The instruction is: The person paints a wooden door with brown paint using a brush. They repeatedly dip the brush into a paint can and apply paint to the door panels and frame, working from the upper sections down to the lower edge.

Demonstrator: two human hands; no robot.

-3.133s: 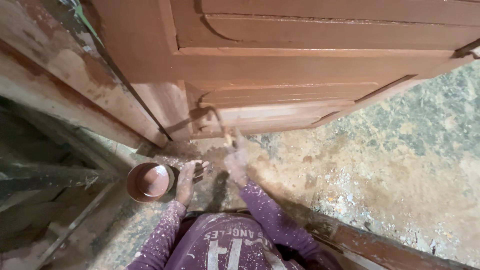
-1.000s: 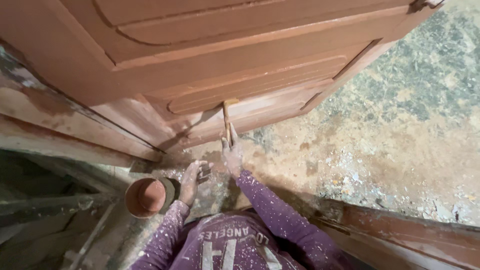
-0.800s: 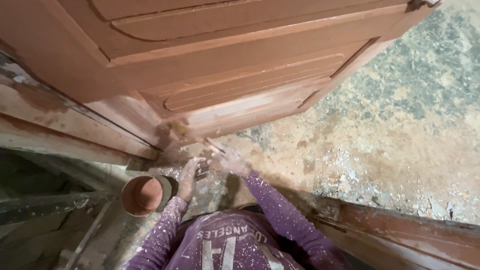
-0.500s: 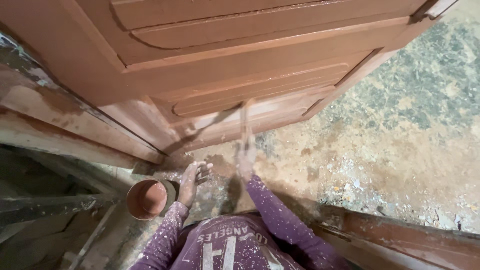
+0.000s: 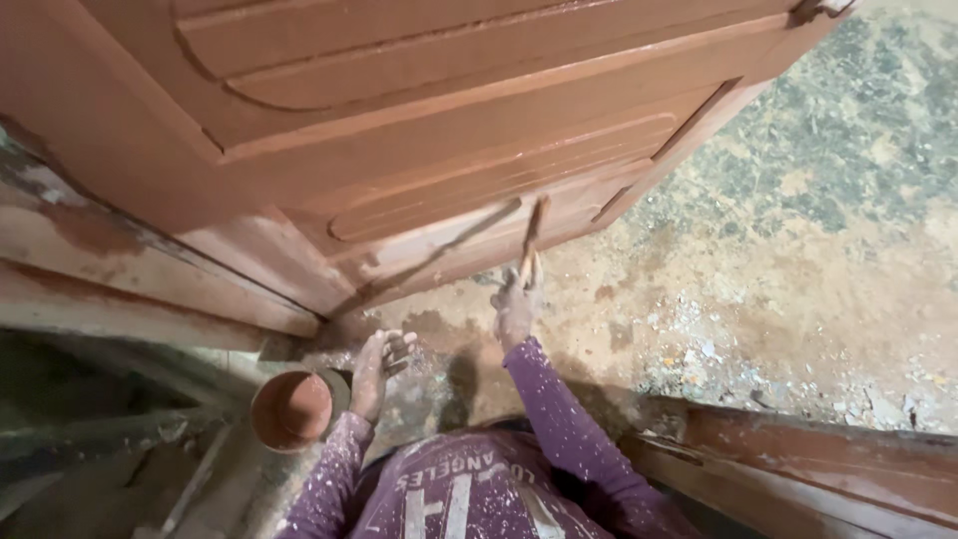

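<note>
While the paneled wooden door [image 5: 419, 130] fills the upper half of the view, leaning over the person from about 12 o'clock, most of its face already wears an even reddish-brown coat, and the work looks well along; what seems left is the bottom rail near the floor, where the surface reads paler and wet in patches. The right hand [image 5: 519, 299] is closed around the handle of a paintbrush [image 5: 533, 235], held nearly upright with the bristle end touching the lower panel at roughly 1 o'clock from the person's chest; that arm, in a paint-flecked purple sleeve, is stretched forward and up. The left hand [image 5: 379, 361] holds nothing: its fingers are loosely curled and it rests low on the speckled floor [image 5: 798, 289], as if bracing. Just beside it, at about 9 o'clock, stands a small round paint pot [image 5: 291, 409] filled with the same reddish colour, within easy reach.
</note>
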